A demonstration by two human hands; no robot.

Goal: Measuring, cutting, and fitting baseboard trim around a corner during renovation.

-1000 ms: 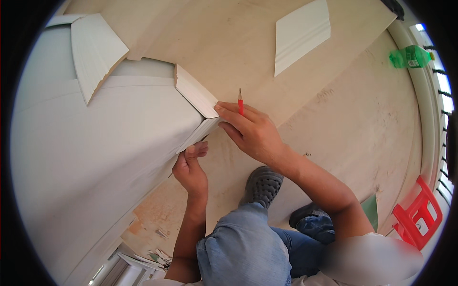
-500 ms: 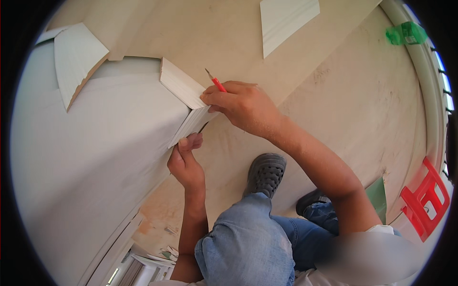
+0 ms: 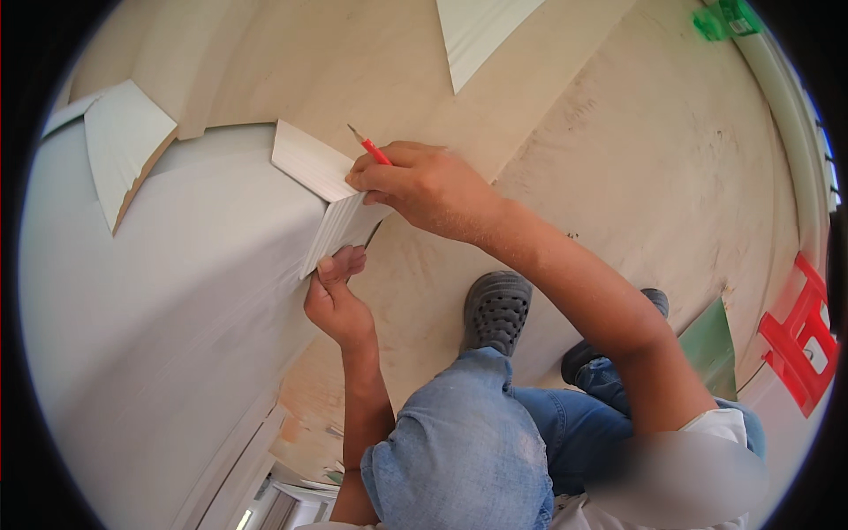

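Two hands meet at a white trim piece point(image 3: 329, 205) held against the white wall point(image 3: 159, 336). Right hand point(image 3: 424, 187) grips a red pencil point(image 3: 369, 147) and presses the trim's upper end; left hand point(image 3: 334, 296), fingers curled, pinches its lower edge from below.

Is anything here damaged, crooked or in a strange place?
Nothing looks damaged. The right hand, holding a red pencil, and the left hand press a white trim piece against the wall. Loose trim offcuts lie on the floor.
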